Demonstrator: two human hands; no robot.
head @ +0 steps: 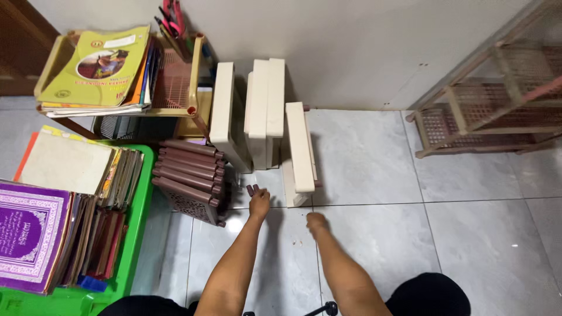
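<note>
left hand (259, 203): my fingers pinch a small dark red peg (252, 189) just above the floor tile (363, 169).
right hand (317, 221): curled shut on the tile, holding nothing i can see.
done: one rack (492, 99) stands assembled by the wall.
left: cream panels (266, 108) and brown panels (190, 175) stand loose, unjoined.

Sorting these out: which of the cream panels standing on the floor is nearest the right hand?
The rightmost cream panel, standing closest to the right hand; the other two stand further left, against the wall.

Bare floor tiles (374, 169) lie open rightward; cream panels (264, 111) and brown panel stack (190, 178) block ahead.
</note>
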